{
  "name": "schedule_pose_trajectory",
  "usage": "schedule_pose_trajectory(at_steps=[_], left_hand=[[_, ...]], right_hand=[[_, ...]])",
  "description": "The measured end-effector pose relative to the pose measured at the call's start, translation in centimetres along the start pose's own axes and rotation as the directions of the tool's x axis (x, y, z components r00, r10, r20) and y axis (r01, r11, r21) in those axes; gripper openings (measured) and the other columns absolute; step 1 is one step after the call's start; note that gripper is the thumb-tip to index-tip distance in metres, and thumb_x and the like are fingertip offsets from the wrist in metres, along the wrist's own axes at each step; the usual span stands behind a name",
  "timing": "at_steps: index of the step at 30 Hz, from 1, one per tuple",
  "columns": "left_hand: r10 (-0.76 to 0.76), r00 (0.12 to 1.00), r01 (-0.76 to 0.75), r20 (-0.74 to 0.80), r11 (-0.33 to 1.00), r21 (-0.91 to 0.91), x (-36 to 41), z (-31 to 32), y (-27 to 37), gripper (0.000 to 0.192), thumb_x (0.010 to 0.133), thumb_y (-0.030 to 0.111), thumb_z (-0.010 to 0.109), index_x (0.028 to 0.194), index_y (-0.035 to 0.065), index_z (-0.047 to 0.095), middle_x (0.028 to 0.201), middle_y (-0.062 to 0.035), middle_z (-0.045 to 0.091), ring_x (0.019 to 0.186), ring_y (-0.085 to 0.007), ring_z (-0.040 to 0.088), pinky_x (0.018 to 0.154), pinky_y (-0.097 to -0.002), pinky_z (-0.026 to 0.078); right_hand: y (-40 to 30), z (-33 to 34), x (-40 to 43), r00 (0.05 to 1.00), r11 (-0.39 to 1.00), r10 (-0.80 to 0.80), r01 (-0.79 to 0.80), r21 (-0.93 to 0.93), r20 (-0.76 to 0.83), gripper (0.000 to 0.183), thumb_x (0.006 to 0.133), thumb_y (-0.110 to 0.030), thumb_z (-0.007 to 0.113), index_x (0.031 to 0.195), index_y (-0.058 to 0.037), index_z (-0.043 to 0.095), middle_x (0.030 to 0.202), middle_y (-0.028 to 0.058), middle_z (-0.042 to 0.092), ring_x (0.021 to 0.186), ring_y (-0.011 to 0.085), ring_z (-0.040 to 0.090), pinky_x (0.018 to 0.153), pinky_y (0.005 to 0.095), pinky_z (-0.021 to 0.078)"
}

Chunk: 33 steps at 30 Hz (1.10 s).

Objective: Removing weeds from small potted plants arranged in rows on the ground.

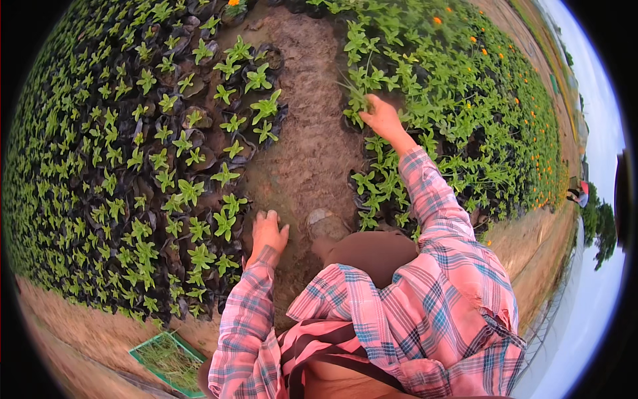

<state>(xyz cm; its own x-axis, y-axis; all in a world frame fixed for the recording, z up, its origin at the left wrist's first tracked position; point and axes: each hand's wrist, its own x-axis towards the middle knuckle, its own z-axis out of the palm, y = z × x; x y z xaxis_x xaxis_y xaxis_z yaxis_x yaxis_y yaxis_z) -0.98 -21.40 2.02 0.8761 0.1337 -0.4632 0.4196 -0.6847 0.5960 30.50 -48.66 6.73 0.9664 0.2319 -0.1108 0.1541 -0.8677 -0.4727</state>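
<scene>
Over the edge of the right-hand plant bed, my right hand (383, 118) pinches a small bunch of thin green grass-like stems (355, 91). Leafy seedlings (371, 75) in black grow bags surround it, and leaves partly hide where the stems end. My left hand (269, 233) hangs low beside the left-hand bed, thumb apart from the fingers, with nothing visible in it. Its nearest plants are young seedlings (225, 224) in black plastic grow bags (244, 158). Whether its fingertips touch the soil cannot be made out.
A bare soil path (314, 114) runs between the beds, with my shoe (325, 223) on it. Behind my left side lies a green crate (172, 361) of pulled grass. Orange flowers (517, 100) dot the far right bed. Another person (579, 194) is in the distance.
</scene>
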Motion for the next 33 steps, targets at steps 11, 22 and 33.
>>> schedule_pose_trajectory(at_steps=[11,22,33], left_hand=[[0.013,1.000,-0.015,-0.028,0.998,-0.056,-0.3,0.1,-0.5,0.029,0.077,0.016,0.075,0.096,0.0061,0.056,0.106,-0.0213,0.054,0.103,-0.0427,0.054,0.087,-0.0495,0.047],[0.021,0.999,-0.019,-0.043,0.999,0.043,-0.2,0.6,-0.4,0.024,0.078,0.015,0.074,0.094,0.0047,0.059,0.106,-0.0224,0.056,0.102,-0.0434,0.055,0.087,-0.0510,0.047],[0.034,0.999,-0.033,-0.035,0.999,0.023,-0.6,1.1,-1.2,0.020,0.078,0.013,0.074,0.088,0.0049,0.059,0.100,-0.0200,0.057,0.098,-0.0429,0.055,0.084,-0.0504,0.047]], right_hand=[[-3.9,3.0,-2.8,0.933,0.929,-0.361,0.360,0.088,-0.008,0.022,0.084,-0.010,0.065,0.104,-0.0021,0.059,0.095,0.0217,0.064,0.091,0.0428,0.063,0.077,0.0460,0.0513],[-15.2,12.3,-9.7,0.801,0.810,-0.570,0.508,0.293,0.185,0.025,0.084,-0.025,0.069,0.094,-0.0048,0.060,0.090,0.0176,0.063,0.085,0.0393,0.063,0.076,0.0457,0.0520],[-1.0,5.1,4.5,0.829,0.920,0.382,-0.298,0.256,-0.409,0.035,0.086,-0.031,0.070,0.103,-0.0012,0.064,0.096,0.0219,0.070,0.089,0.0402,0.067,0.080,0.0471,0.0510]])
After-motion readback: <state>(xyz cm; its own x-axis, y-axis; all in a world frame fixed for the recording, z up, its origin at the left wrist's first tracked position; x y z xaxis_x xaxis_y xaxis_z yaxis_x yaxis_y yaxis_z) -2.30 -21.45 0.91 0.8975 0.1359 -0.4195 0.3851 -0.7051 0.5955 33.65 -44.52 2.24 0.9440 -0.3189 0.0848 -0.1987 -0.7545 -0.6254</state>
